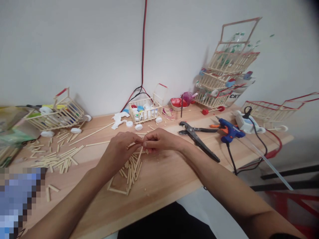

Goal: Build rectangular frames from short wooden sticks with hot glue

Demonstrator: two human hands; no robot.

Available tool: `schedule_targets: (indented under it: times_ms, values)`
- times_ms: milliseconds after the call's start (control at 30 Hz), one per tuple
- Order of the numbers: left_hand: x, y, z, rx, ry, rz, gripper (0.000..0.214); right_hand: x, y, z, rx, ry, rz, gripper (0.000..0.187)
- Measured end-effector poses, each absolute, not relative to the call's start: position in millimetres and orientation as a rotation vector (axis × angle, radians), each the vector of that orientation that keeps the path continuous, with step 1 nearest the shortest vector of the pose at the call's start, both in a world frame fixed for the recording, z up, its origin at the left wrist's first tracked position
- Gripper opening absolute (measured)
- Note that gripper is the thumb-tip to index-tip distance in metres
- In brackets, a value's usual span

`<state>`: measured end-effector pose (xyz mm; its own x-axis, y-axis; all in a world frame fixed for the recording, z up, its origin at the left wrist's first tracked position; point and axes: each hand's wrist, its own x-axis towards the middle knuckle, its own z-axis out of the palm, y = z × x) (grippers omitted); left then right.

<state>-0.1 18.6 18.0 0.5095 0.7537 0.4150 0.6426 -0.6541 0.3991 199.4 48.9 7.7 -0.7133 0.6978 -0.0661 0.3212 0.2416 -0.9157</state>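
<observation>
Over the middle of the wooden table, my left hand [124, 143] and my right hand [159, 140] meet with fingertips pinched together. Between them is the far end of a small frame of thin wooden sticks [118, 191], lying flat on the table. Both hands appear closed on its sticks, though my fingers cover the exact spot. Several short cut sticks [133, 171] lie loose inside and across the frame, below my hands. More loose sticks [64, 157] are scattered to the left of my left forearm.
Pliers [196, 137] and a blue glue gun [229, 129] lie at right, near a white power strip [245, 123]. Small stick carts [147, 114] line the wall, with several stacked ones [216, 81] behind. A red paint bowl [176, 103] stands at the back; a pixelated patch covers the lower left.
</observation>
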Motion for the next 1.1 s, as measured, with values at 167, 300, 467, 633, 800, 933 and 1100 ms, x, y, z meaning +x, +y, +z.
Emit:
schedule_targets:
  times_ms: [167,300,467,633,800,933,1100]
  values:
    - [-2.6,19.2,13.4,2.482,1.197,0.831,0.008,199.6,51.0,5.4,-0.91,-2.217,1.446,0.024]
    - [-3.2,18.8,10.7,2.457,1.218,0.824,0.009,199.2,52.5,2.9,-0.911,-2.226,1.461,0.023]
    - [-3.1,18.3,10.0,2.468,1.223,0.828,0.01,197.3,52.5,2.7,-0.948,-2.207,1.5,0.021]
    - [-2.7,17.5,11.0,2.467,1.23,0.819,0.01,196.6,51.5,4.1,-0.955,-2.192,1.524,0.02]
    - [-3.0,17.0,11.6,2.467,1.24,0.832,0.011,197.4,51.8,4.6,-0.956,-2.195,1.539,0.02]
    - [-3.9,17.1,11.5,2.458,1.242,0.842,0.012,197.5,51.6,5.4,-0.958,-2.165,1.574,0.02]
    - [-4.3,17.0,11.3,2.461,1.245,0.825,0.011,197.2,51.4,5.8,-0.953,-2.164,1.567,0.021]
